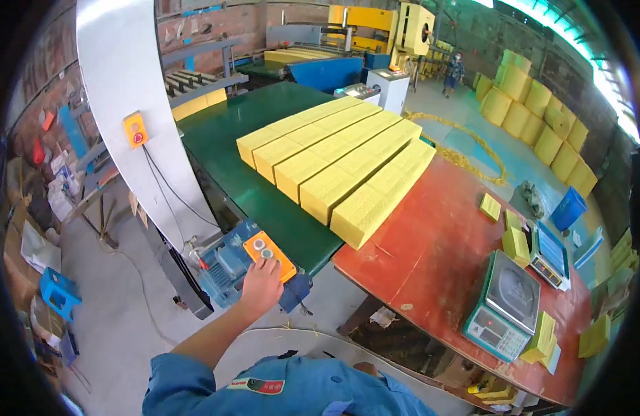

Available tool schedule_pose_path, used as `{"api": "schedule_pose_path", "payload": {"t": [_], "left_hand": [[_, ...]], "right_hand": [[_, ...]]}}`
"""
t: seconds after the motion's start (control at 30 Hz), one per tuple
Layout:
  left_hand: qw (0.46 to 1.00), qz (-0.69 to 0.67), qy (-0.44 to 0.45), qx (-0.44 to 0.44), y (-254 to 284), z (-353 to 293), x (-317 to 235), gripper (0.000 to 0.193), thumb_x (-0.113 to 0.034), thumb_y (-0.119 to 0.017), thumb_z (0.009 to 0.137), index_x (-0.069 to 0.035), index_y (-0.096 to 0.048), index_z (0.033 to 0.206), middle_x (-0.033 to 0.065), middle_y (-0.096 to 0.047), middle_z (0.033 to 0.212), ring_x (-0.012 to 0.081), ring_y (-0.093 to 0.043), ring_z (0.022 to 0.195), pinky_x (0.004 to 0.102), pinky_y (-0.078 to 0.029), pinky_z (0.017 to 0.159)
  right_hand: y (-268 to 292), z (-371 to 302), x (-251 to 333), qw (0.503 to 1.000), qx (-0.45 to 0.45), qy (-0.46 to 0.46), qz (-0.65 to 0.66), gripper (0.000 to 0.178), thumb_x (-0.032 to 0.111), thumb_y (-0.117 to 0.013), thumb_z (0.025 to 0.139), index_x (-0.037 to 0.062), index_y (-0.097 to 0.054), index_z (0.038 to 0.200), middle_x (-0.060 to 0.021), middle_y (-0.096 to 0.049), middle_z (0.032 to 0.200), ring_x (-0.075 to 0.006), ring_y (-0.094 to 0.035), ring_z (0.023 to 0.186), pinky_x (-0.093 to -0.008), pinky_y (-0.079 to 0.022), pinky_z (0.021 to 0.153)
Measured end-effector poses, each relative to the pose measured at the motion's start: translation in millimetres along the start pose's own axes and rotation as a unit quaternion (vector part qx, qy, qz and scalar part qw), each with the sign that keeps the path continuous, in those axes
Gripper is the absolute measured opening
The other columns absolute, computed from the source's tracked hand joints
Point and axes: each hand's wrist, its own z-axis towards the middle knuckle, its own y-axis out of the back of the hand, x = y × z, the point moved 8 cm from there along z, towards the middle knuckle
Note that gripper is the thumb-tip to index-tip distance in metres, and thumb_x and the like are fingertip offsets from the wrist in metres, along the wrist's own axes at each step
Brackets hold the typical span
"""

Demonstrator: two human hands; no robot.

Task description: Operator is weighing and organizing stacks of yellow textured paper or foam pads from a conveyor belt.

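My left hand rests on the orange push-button box, its fingertips at the lower of two round buttons. Nothing is held in it, and the fingers lie forward over the box. That box is mounted over a blue motor beside a green conveyor belt. Several long yellow paper blocks lie side by side across the belt and the red table. Of my right hand only a small patch of skin appears past the blue shirt; its fingers are hidden.
A red table on the right bears two scales and small yellow stacks. A white machine column with an orange stop-button box rises at left. A blue stool stands on the floor. Far off, a person stands near yellow rolls.
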Motion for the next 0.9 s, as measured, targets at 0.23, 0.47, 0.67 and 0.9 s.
{"api": "schedule_pose_path", "payload": {"t": [0.23,0.47,0.67,0.9], "left_hand": [[0.999,0.016,-0.023,0.036,0.2,11.8,-22.2,0.044,-0.015,-0.069,0.071,0.001,-0.063,0.111,0.0127,-0.057,0.112,0.0308,-0.054,0.107,0.043,-0.047,0.088],[1.0,0.005,0.006,0.025,3.9,14.7,-26.5,0.036,-0.014,-0.071,0.071,0.0,-0.063,0.103,0.0138,-0.058,0.109,0.0331,-0.055,0.105,0.0443,-0.047,0.089],[0.999,-0.027,0.009,-0.029,2.8,87.3,-87.7,0.037,-0.013,-0.072,0.077,0.001,-0.064,0.111,0.0164,-0.061,0.118,0.0357,-0.058,0.109,0.0447,-0.047,0.094],[0.982,-0.15,-0.107,0.031,-120.9,230.2,-172.0,0.039,-0.02,-0.063,0.09,-0.002,-0.058,0.125,0.0166,-0.051,0.138,0.0352,-0.049,0.127,0.0438,-0.043,0.104]], "right_hand": [[-16.5,31.5,3.4,0.957,0.094,-0.165,0.221,0.039,0.038,-0.066,0.085,0.0088,-0.073,0.11,-0.0127,-0.073,0.104,-0.026,-0.07,0.094,-0.0412,-0.055,0.082],[258.3,117.7,137.0,0.888,0.146,-0.206,0.384,0.041,0.035,-0.068,0.086,0.0065,-0.071,0.115,-0.0123,-0.073,0.104,-0.0227,-0.07,0.09,-0.0386,-0.055,0.082],[399.3,167.2,149.6,0.818,0.092,-0.065,0.564,0.026,0.018,-0.061,0.094,0.0002,-0.069,0.111,-0.0117,-0.071,0.097,-0.0177,-0.067,0.088,-0.0327,-0.053,0.08],[491.5,277.8,50.3,0.828,-0.14,-0.082,0.537,0.025,0.012,-0.063,0.091,0.0003,-0.065,0.113,-0.0134,-0.072,0.102,-0.0195,-0.068,0.095,-0.0343,-0.053,0.083]]}}
